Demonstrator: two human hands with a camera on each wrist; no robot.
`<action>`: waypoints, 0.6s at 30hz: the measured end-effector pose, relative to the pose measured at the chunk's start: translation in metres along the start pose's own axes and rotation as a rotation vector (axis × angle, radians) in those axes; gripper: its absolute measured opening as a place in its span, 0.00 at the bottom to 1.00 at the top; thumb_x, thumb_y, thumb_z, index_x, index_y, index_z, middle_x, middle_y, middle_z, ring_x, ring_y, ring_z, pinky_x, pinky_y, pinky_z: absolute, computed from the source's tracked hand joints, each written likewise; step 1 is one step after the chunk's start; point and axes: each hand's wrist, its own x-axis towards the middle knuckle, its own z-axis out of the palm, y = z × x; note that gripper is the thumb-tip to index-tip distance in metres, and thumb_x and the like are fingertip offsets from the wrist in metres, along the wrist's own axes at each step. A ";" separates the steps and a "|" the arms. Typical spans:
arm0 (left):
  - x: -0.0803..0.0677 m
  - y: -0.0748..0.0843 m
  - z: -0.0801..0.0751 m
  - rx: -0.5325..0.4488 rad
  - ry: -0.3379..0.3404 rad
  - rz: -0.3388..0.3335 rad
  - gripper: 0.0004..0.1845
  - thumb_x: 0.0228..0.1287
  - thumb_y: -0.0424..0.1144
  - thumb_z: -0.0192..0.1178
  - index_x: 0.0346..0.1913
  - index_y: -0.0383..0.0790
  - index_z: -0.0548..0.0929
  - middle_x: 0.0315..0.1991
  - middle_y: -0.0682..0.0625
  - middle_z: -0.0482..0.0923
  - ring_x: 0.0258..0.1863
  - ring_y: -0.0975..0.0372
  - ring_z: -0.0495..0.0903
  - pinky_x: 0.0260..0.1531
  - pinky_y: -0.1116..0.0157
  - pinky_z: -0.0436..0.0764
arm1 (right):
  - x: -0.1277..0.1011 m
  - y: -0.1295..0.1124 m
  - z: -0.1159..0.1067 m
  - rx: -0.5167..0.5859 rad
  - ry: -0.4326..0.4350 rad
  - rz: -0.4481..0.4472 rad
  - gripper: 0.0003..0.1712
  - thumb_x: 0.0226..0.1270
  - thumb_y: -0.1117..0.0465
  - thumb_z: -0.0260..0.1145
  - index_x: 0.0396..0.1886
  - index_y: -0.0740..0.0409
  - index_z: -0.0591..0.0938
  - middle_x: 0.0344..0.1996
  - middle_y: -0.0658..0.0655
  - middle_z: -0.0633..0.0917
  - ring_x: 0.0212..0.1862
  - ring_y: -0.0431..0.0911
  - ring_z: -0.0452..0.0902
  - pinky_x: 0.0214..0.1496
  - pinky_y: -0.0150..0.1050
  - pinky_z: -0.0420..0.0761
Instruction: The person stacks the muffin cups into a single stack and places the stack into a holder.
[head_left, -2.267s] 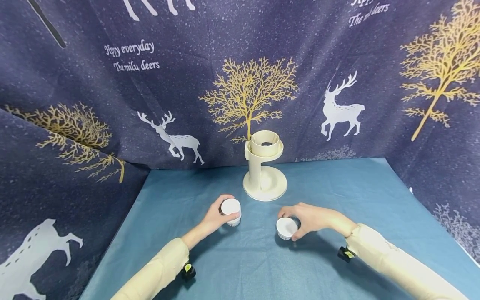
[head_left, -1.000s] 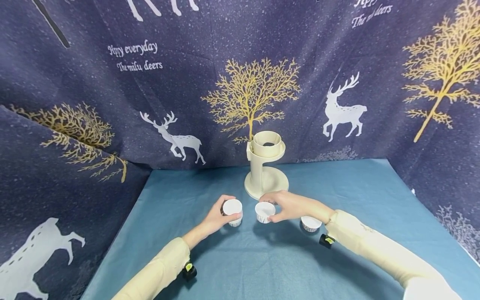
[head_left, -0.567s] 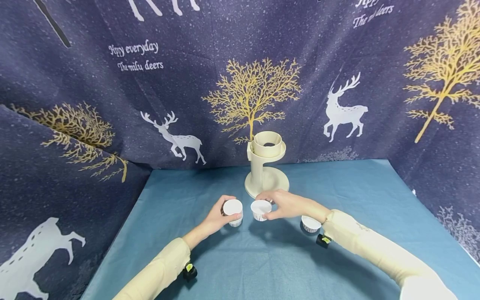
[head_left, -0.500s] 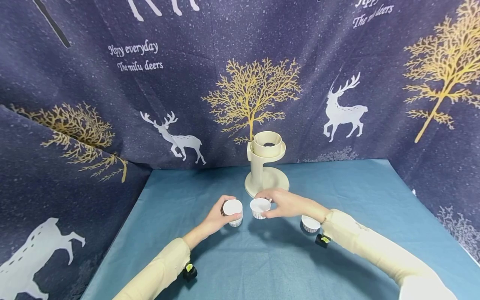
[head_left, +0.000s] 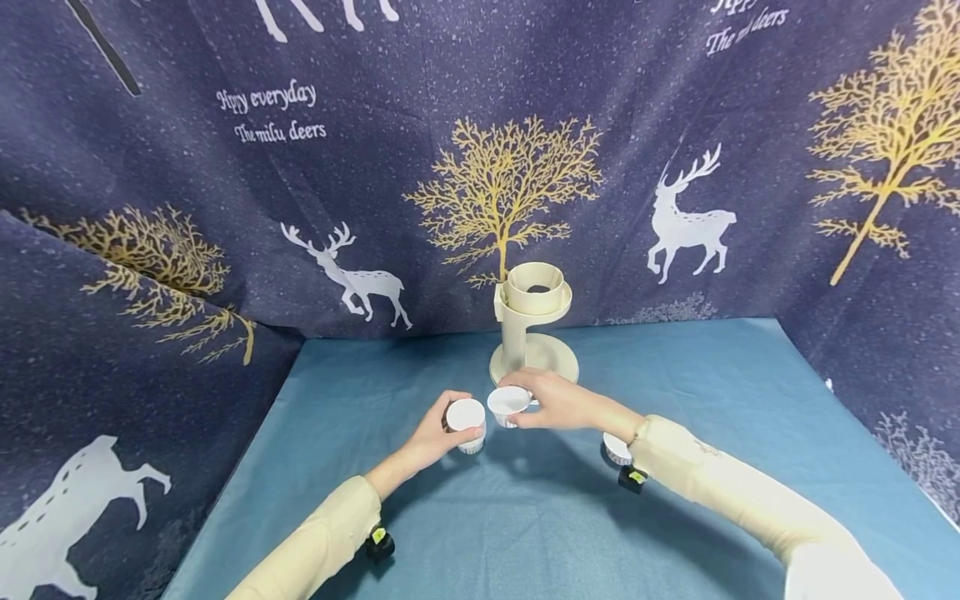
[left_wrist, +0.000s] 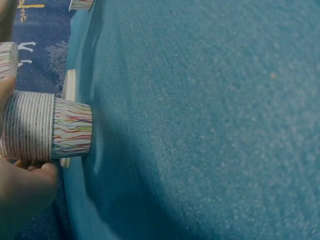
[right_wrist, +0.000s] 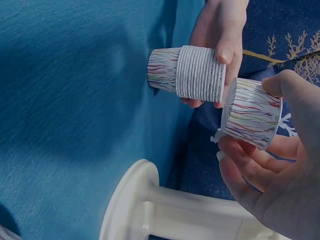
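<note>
Moved to 9 o'clock: right hand (head_left: 551, 402) pinching single cup (head_left: 508, 403), now beside left hand (head_left: 435, 429)-gripped cup stack (head_left: 465, 420); not yet nested; one cup (head_left: 617, 448) left.

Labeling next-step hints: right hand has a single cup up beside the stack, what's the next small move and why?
Probably carry the single cup a little further left and lower it into the open top of the stack of cups. The right hand pinches it lifted off the table, upright, close beside the stack, which the left hand holds on the table. Another cup waits by the right wrist.
</note>
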 end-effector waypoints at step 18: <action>-0.004 0.008 -0.002 -0.015 -0.020 0.001 0.30 0.59 0.33 0.67 0.63 0.35 0.68 0.55 0.39 0.73 0.49 0.55 0.76 0.43 0.70 0.76 | 0.015 -0.007 0.008 -0.021 0.067 0.114 0.27 0.61 0.55 0.66 0.60 0.57 0.76 0.52 0.55 0.81 0.51 0.45 0.76 0.51 0.41 0.77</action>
